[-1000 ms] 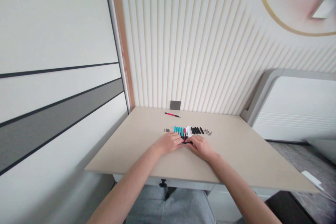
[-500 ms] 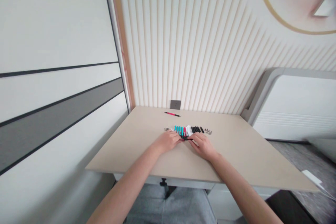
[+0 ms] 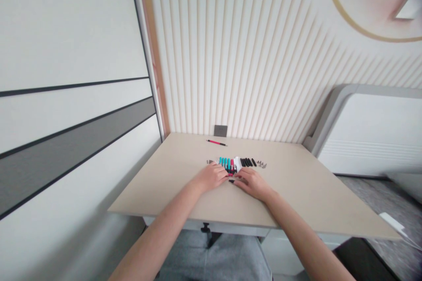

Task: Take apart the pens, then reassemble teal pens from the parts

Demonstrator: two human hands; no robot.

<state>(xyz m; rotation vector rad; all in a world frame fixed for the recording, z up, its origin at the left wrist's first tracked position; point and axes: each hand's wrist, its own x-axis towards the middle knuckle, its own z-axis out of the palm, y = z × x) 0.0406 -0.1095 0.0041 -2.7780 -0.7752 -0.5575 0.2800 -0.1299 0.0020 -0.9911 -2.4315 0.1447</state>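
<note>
Forearms (image 3: 174, 217) reach over the near edge of the desk (image 3: 296, 197); a black piece (image 3: 231, 181) juts out beside the thumb of the right hand (image 3: 252, 182), whose fingers are bent and slightly apart from that thumb; whether the hand pinches it, I cannot tell; the left hand (image 3: 212, 176), fingers curled together, meets the left end of a red piece (image 3: 230, 175) between the two hands; whether it grips cannot be made out; just beyond lie, from left to right, grey bits (image 3: 210, 162), turquoise tubes (image 3: 224, 162), a red tube (image 3: 232, 162), white tubes (image 3: 238, 163), black grips (image 3: 248, 162) and grey tips (image 3: 262, 165); farther back lies a red-and-black pen (image 3: 216, 142), and behind it a dark socket (image 3: 220, 131) on the ribbed wall (image 3: 231, 52).
</note>
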